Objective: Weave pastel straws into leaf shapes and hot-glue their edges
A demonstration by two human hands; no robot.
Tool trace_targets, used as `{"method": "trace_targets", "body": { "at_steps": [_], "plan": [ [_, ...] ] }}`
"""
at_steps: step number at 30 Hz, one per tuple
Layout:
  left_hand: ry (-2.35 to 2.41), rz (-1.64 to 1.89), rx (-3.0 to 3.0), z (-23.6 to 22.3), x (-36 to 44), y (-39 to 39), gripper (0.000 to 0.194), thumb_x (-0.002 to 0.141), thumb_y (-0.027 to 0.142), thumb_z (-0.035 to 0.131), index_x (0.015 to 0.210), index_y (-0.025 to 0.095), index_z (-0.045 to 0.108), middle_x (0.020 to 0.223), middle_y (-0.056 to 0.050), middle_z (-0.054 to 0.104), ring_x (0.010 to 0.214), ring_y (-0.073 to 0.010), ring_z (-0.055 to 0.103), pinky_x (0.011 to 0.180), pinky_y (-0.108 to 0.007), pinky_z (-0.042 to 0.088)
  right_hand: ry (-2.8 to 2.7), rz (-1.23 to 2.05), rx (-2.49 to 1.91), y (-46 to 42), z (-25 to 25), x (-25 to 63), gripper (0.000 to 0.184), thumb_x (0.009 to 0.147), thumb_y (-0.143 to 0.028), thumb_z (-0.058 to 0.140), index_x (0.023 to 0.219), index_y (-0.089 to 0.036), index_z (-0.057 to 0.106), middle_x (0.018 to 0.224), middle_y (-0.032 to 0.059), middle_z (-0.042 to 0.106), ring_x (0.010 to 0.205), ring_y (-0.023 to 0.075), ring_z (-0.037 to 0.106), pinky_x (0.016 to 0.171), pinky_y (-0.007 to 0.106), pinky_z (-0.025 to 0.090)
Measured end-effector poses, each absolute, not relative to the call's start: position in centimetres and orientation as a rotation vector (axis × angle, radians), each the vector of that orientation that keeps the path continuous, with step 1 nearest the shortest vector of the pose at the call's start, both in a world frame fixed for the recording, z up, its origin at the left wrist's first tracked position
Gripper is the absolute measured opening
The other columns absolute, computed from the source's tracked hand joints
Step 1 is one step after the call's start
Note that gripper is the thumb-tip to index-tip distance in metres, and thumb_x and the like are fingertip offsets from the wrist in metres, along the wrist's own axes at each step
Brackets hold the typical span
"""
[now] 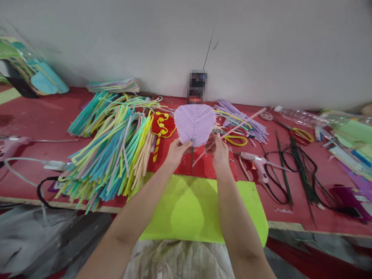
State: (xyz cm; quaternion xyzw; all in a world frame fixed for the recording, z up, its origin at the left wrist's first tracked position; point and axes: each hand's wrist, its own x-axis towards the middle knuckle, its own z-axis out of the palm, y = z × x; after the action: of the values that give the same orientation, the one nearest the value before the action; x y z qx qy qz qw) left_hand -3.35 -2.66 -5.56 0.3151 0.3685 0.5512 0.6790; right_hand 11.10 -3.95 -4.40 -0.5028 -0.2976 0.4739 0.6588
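Note:
A lilac, leaf-shaped piece of pipe cleaners (pixel 195 122), ribbed in slanting rows to a middle line, is held upright above the table. My left hand (pixel 176 152) is closed on its lower left edge, beside the thin dark stem (pixel 192 161) that hangs below. My right hand (pixel 220 150) is closed on a long pale pink pipe cleaner (pixel 242 124), which slants from lower left to upper right. Whether the right fingers also touch the leaf-shaped piece is unclear. Behind and below lies a red sheet (pixel 203 164), with a yellow-green cloth (pixel 186 209) nearer me.
Loose coloured pipe cleaners (pixel 107 151) heap on the left; a lilac bundle (pixel 232 112) lies behind my right hand. To the right are yellow-handled scissors (pixel 236 140), a pink-and-white glue gun (pixel 257 164) with a black cord, and dark green stems (pixel 302 170). Another glue gun (pixel 13 147) lies far left.

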Motion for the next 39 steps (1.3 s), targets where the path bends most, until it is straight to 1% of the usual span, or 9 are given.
{"method": "trace_targets", "body": {
  "at_steps": [2, 6, 11, 16, 22, 28, 32, 36, 39],
  "plan": [
    [0.819, 1.291, 0.672, -5.3, -3.6, -2.5, 0.044, 0.05, 0.038, 0.086, 0.083, 0.016, 0.068, 0.089, -0.005, 0.072, 0.087, -0.0227, 0.068, 0.085, -0.042, 0.054, -0.717, 1.107, -1.137, -4.1, -4.1, 11.2, 0.049, 0.067, -0.065, 0.065, 0.08, -0.018, 0.071, 0.055, -0.0032, 0.06, 0.04, 0.0073, 0.049, 0.035, 0.02, 0.034],
    [0.843, 1.411, 0.636, -4.9, -4.1, -2.1, 0.041, 0.054, 0.032, 0.084, 0.087, 0.016, 0.067, 0.096, -0.006, 0.072, 0.097, -0.0234, 0.066, 0.089, -0.04, 0.053, -0.94, 1.293, -1.227, -4.7, -3.9, 10.7, 0.047, 0.063, -0.063, 0.071, 0.064, -0.016, 0.07, 0.048, -0.0024, 0.055, 0.037, 0.0063, 0.043, 0.033, 0.021, 0.033],
    [0.912, 1.523, 0.62, -5.0, -4.5, -1.7, 0.039, 0.057, 0.034, 0.081, 0.087, 0.016, 0.064, 0.086, -0.004, 0.072, 0.084, -0.0197, 0.069, 0.081, -0.033, 0.054, -1.147, 1.423, -1.283, -5.3, -4.0, 9.3, 0.043, 0.059, -0.058, 0.075, 0.064, -0.015, 0.07, 0.046, -0.0018, 0.056, 0.038, 0.0087, 0.048, 0.039, 0.022, 0.043],
    [0.915, 1.556, 0.65, -5.2, -4.7, -1.6, 0.037, 0.059, 0.036, 0.08, 0.085, 0.015, 0.064, 0.076, -0.002, 0.071, 0.071, -0.019, 0.07, 0.072, -0.032, 0.055, -1.289, 1.347, -1.405, -5.4, -4.3, 8.6, 0.03, 0.061, -0.045, 0.077, 0.066, -0.016, 0.069, 0.049, -0.0027, 0.059, 0.042, 0.0112, 0.056, 0.047, 0.023, 0.049],
    [0.92, 1.548, 0.686, -5.3, -4.7, -1.5, 0.038, 0.06, 0.038, 0.08, 0.085, 0.015, 0.064, 0.078, -0.004, 0.072, 0.074, -0.0201, 0.071, 0.074, -0.032, 0.055, -1.464, 1.195, -1.432, -5.6, -4.7, 8.2, 0.021, 0.072, -0.038, 0.069, 0.067, -0.018, 0.067, 0.051, -0.0021, 0.061, 0.044, 0.0128, 0.06, 0.049, 0.023, 0.048],
    [0.894, 1.452, 0.777, -5.4, -4.8, -1.5, 0.044, 0.06, 0.038, 0.08, 0.094, 0.014, 0.066, 0.091, -0.007, 0.073, 0.078, -0.0208, 0.071, 0.075, -0.033, 0.056, -1.422, 1.253, -1.363, -5.7, -4.4, 8.0, 0.028, 0.07, -0.045, 0.07, 0.064, -0.018, 0.064, 0.051, -0.0006, 0.062, 0.045, 0.0142, 0.061, 0.049, 0.024, 0.05],
    [0.895, 1.395, 0.784, -5.5, -4.9, -1.5, 0.047, 0.059, 0.038, 0.081, 0.095, 0.015, 0.065, 0.09, -0.006, 0.073, 0.073, -0.0199, 0.071, 0.071, -0.032, 0.057, -1.222, 1.207, -1.397, -5.3, -4.3, 9.0, 0.04, 0.068, -0.056, 0.069, 0.073, -0.016, 0.067, 0.038, -0.0041, 0.053, 0.032, 0.0103, 0.049, 0.035, 0.021, 0.039],
    [0.845, 1.13, 0.856, -5.3, -4.5, -2.2, 0.038, 0.062, 0.032, 0.08, 0.089, 0.013, 0.063, 0.084, -0.006, 0.073, 0.068, -0.0203, 0.071, 0.069, -0.034, 0.057, -0.9, 1.131, -1.302, -4.7, -3.9, 10.2, 0.05, 0.062, -0.062, 0.072, 0.05, -0.019, 0.048, 0.027, -0.0103, 0.031, 0.025, 0.003, 0.023, 0.027, 0.02, 0.016],
    [0.788, 0.95, 0.903, -5.2, -3.9, -2.8, 0.035, 0.065, 0.029, 0.079, 0.09, 0.013, 0.061, 0.085, -0.007, 0.073, 0.069, -0.0212, 0.071, 0.07, -0.035, 0.057, -0.763, 1.194, -1.161, -4.4, -3.8, 10.6, 0.056, 0.053, -0.057, 0.08, 0.046, -0.021, 0.038, 0.028, -0.0118, 0.027, 0.026, 0.0013, 0.019, 0.028, 0.02, 0.016]
  ]
}}
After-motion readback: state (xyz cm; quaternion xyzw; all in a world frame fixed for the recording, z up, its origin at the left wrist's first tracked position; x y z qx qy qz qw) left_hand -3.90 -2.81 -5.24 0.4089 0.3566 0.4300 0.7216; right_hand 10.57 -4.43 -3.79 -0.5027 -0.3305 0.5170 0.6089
